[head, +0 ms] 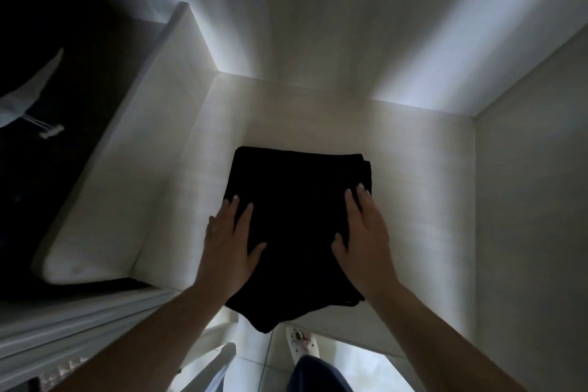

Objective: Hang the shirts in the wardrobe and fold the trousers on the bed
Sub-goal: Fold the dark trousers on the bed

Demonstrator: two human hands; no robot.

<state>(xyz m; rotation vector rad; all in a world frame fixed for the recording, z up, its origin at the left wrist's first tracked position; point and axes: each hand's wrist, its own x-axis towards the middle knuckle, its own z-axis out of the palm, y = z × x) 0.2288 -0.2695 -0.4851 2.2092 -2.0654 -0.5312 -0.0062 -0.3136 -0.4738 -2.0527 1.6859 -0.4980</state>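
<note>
A folded pile of black trousers (296,216) lies on the white shelf (413,200) of the wardrobe, its near corner hanging over the shelf's front edge. My left hand (229,242) lies flat on the pile's left side, fingers straight and thumb spread onto the cloth. On the right side my right hand (366,229) rests the same way, fingertips near the pile's right edge. Both hands press on top; neither is curled round the fabric.
A white partition panel (127,169) stands to the left, with a dark compartment beyond it holding a pale garment (28,95). The wardrobe's right wall (534,200) closes the shelf. Below the shelf edge I see tiled floor and my slippered foot (300,340).
</note>
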